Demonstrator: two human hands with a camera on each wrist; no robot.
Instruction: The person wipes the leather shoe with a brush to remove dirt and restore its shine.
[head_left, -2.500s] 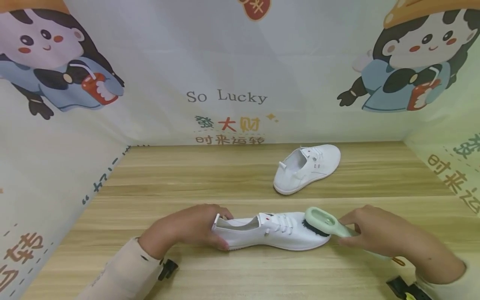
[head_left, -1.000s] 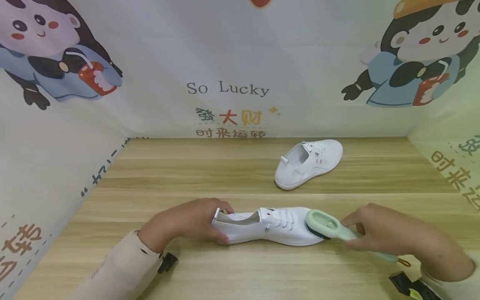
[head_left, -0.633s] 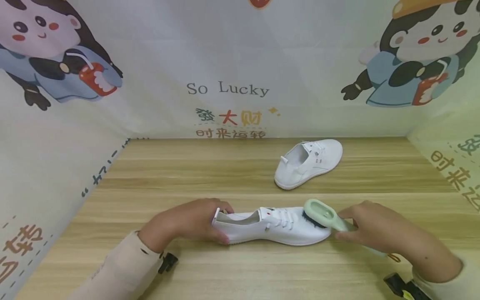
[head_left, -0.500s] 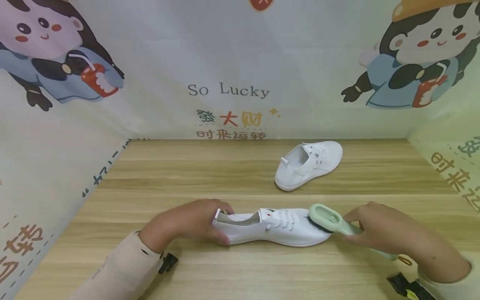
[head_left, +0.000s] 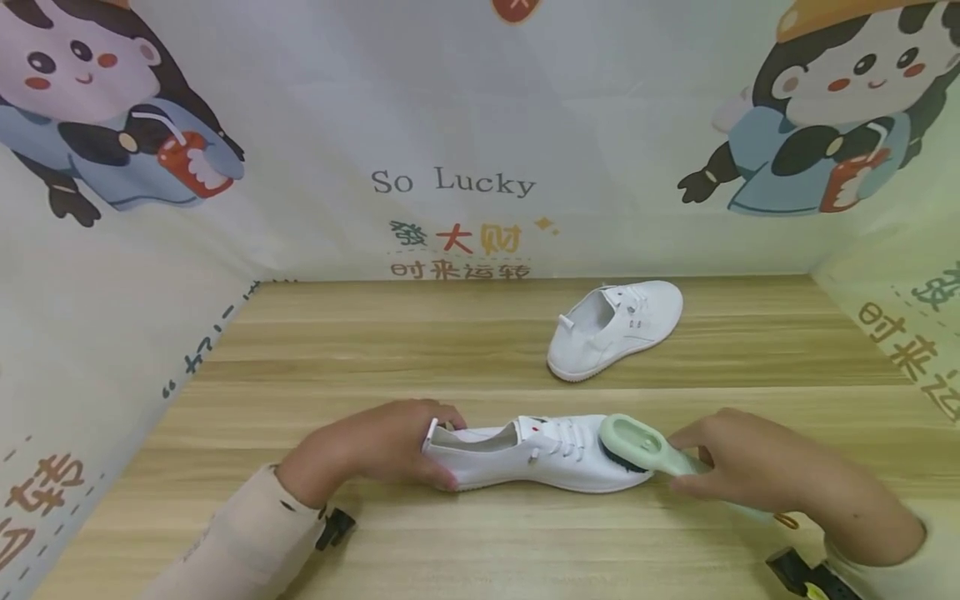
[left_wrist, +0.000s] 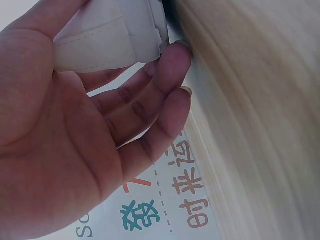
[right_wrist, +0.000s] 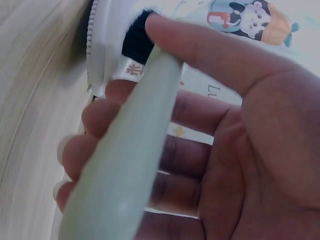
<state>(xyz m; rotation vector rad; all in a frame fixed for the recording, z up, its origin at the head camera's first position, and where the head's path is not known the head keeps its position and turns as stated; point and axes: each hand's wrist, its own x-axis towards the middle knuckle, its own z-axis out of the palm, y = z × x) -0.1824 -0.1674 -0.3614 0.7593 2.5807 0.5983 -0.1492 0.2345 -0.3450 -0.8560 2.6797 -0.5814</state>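
A white lace-up shoe (head_left: 495,467) stands on the table with its toe to the right. My left hand (head_left: 393,442) grips its heel, thumb on the near side and fingers on the far side. In the left wrist view the shoe's heel (left_wrist: 105,42) sits between thumb and curled fingers. My right hand (head_left: 750,458) holds a pale green shoe brush (head_left: 633,440) by its handle. The brush's dark bristles (head_left: 624,460) lie on the shoe's toe. Fingers wrap the handle (right_wrist: 130,150) in the right wrist view.
A second white shoe (head_left: 615,329) stands farther back on the wood-grain table (head_left: 360,333), toe pointing to the back right. A printed cloth (head_left: 600,150) with cartoon figures and lettering walls in the back and both sides.
The brush in my right hand shifts back and forth over the shoe's toe; since half a second ago it has moved a little left. The left hand and both shoes stay put.
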